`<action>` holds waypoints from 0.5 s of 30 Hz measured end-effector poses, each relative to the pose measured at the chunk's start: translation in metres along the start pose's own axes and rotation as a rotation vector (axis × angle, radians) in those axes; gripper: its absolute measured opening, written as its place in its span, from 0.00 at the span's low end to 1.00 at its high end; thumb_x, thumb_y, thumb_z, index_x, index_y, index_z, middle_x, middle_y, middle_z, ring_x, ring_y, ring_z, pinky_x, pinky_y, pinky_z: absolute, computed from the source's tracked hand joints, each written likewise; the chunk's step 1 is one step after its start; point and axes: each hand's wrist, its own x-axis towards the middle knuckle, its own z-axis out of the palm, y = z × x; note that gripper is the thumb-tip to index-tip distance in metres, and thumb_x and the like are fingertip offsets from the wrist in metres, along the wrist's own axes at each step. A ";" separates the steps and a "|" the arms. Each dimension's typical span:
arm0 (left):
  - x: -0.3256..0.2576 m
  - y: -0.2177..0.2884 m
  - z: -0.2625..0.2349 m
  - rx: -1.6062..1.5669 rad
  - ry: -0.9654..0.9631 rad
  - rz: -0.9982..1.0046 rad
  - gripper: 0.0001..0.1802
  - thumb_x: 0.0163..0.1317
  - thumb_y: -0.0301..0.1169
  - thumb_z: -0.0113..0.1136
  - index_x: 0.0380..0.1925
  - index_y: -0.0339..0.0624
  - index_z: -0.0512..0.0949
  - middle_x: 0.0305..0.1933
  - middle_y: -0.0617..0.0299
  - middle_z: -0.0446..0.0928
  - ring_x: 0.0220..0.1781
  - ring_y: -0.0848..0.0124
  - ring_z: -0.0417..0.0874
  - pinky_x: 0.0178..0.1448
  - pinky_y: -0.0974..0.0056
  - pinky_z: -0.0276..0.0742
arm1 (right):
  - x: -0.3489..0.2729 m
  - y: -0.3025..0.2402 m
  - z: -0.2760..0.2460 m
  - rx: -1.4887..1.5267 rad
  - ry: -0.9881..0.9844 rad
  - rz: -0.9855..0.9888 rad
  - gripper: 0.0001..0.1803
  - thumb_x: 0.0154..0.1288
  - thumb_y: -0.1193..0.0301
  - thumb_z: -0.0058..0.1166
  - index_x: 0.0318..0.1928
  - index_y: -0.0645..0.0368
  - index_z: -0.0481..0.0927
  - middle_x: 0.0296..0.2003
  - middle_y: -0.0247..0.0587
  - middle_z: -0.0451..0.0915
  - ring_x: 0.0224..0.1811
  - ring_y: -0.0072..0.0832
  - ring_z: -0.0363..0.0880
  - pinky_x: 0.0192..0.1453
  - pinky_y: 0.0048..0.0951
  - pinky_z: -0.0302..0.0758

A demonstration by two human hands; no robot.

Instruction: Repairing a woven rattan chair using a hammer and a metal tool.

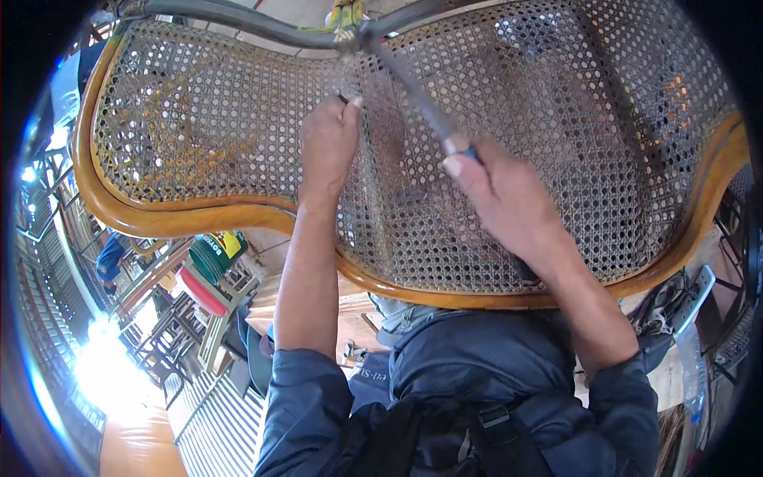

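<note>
A wide woven cane panel [445, 230] in a curved, varnished orange-brown wooden frame [199, 219] lies across my lap. My left hand [327, 143] is closed over the cane near the middle, thumb up. A small dark end shows at its fingers, but what it grips is mostly hidden. In my right hand [509, 195] is a hammer [417, 95], its long grey shaft blurred and slanting up-left. Its head end is smeared against the dark far rail [238, 17], beside a yellow-green wrapping [346, 14].
Left of the panel stand a green bucket [208, 256] with a yellow label, a red padded piece [200, 291] and stacked furniture frames. A person's blue-clad leg [110, 258] shows farther left. At the right are a pale flat bar [695, 298] and a clear plastic bag [693, 374].
</note>
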 end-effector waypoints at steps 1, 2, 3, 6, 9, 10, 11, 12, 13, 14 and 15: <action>0.000 0.000 -0.003 -0.069 -0.014 -0.102 0.17 0.62 0.39 0.55 0.26 0.33 0.78 0.26 0.40 0.77 0.32 0.44 0.79 0.38 0.48 0.73 | -0.003 0.003 0.000 0.004 -0.007 -0.002 0.25 0.70 0.53 0.43 0.36 0.67 0.71 0.19 0.56 0.76 0.23 0.49 0.80 0.27 0.44 0.75; 0.002 0.000 -0.004 -0.148 -0.026 -0.199 0.17 0.62 0.39 0.55 0.26 0.33 0.78 0.27 0.40 0.77 0.33 0.45 0.79 0.39 0.49 0.73 | -0.006 0.006 -0.002 0.049 0.039 -0.016 0.25 0.70 0.53 0.43 0.36 0.68 0.71 0.20 0.55 0.76 0.24 0.48 0.80 0.27 0.44 0.75; 0.001 0.000 -0.003 -0.150 -0.025 -0.200 0.17 0.62 0.39 0.55 0.26 0.33 0.78 0.27 0.40 0.77 0.33 0.45 0.79 0.39 0.49 0.73 | -0.007 0.008 -0.002 0.094 0.085 -0.031 0.25 0.70 0.53 0.43 0.37 0.68 0.71 0.20 0.55 0.76 0.24 0.48 0.81 0.28 0.44 0.75; 0.002 0.002 -0.001 -0.107 -0.023 -0.168 0.16 0.62 0.38 0.55 0.28 0.33 0.79 0.28 0.41 0.77 0.33 0.45 0.79 0.39 0.50 0.73 | -0.011 0.009 -0.003 0.028 0.061 -0.043 0.25 0.70 0.53 0.44 0.38 0.68 0.72 0.20 0.55 0.77 0.24 0.48 0.81 0.28 0.43 0.75; 0.003 0.006 -0.004 -0.087 -0.040 -0.149 0.16 0.63 0.38 0.54 0.31 0.34 0.80 0.28 0.41 0.78 0.34 0.45 0.80 0.40 0.50 0.74 | -0.012 0.010 0.000 0.001 0.046 -0.076 0.25 0.70 0.52 0.44 0.39 0.67 0.72 0.20 0.55 0.76 0.24 0.46 0.81 0.28 0.42 0.75; 0.003 0.005 -0.003 -0.079 -0.051 -0.153 0.16 0.63 0.38 0.54 0.32 0.34 0.80 0.29 0.41 0.78 0.34 0.45 0.80 0.40 0.50 0.74 | -0.012 0.008 0.000 0.002 0.046 -0.074 0.25 0.70 0.52 0.44 0.39 0.67 0.72 0.20 0.55 0.76 0.24 0.46 0.81 0.28 0.42 0.75; 0.003 0.005 -0.002 -0.072 -0.062 -0.158 0.16 0.63 0.38 0.54 0.33 0.35 0.80 0.29 0.41 0.78 0.35 0.45 0.80 0.40 0.51 0.74 | -0.013 0.005 -0.001 0.023 0.016 -0.036 0.25 0.70 0.52 0.44 0.39 0.67 0.72 0.21 0.55 0.76 0.24 0.47 0.81 0.28 0.42 0.75; 0.003 0.005 -0.002 -0.072 -0.064 -0.158 0.16 0.63 0.38 0.54 0.33 0.35 0.80 0.29 0.41 0.78 0.35 0.45 0.80 0.40 0.51 0.74 | -0.013 0.003 -0.002 0.044 -0.015 0.002 0.24 0.70 0.52 0.45 0.40 0.66 0.73 0.21 0.55 0.76 0.24 0.47 0.81 0.28 0.42 0.75; 0.003 0.005 -0.002 -0.058 -0.062 -0.143 0.16 0.63 0.38 0.54 0.33 0.35 0.80 0.30 0.41 0.78 0.35 0.45 0.80 0.40 0.50 0.74 | -0.014 0.002 -0.002 0.044 -0.015 0.004 0.24 0.70 0.52 0.45 0.40 0.66 0.73 0.21 0.55 0.76 0.24 0.47 0.81 0.28 0.42 0.75; 0.003 0.004 -0.002 -0.042 -0.057 -0.128 0.16 0.63 0.38 0.54 0.33 0.35 0.80 0.30 0.41 0.78 0.35 0.45 0.80 0.40 0.50 0.74 | -0.015 0.001 -0.001 0.075 0.001 -0.053 0.24 0.69 0.52 0.45 0.39 0.66 0.72 0.21 0.55 0.77 0.24 0.47 0.80 0.28 0.43 0.75; 0.003 0.002 -0.002 -0.040 -0.058 -0.131 0.16 0.63 0.38 0.54 0.33 0.35 0.80 0.30 0.41 0.78 0.35 0.45 0.80 0.40 0.50 0.74 | -0.016 0.000 0.000 0.106 0.016 -0.110 0.24 0.69 0.52 0.45 0.39 0.66 0.72 0.22 0.55 0.77 0.24 0.48 0.80 0.28 0.44 0.74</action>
